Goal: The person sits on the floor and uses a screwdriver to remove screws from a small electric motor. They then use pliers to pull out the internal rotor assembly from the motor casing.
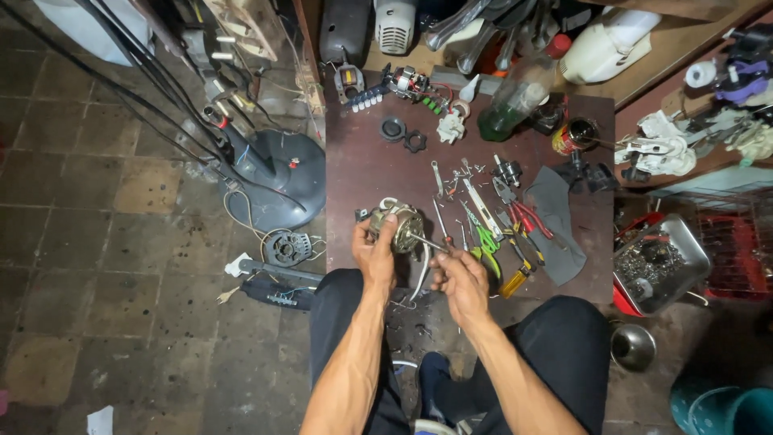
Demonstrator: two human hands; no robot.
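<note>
1. Fan motor (pixel 396 225) sits at the worktop (pixel 362 169) near edge, gripped by the left hand (pixel 374 254).
2. Right hand (pixel 455 272) pinches a thin tool at its shaft (pixel 425 240).
3. Risk: tool slipping; loose screws (pixel 465 167) and pliers (pixel 523 216) lie close.

Single head-worn view, looking steeply down, close over the low worktable (pixel 362 173), lap and brick floor (pixel 97 242)

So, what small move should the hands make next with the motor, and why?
Probably keep the left hand firm on the small motor and turn the tool with the right hand. The thin tool already reaches the motor's face, which seems to be lifted above the dark table, so only the left hand steadies it.
</note>
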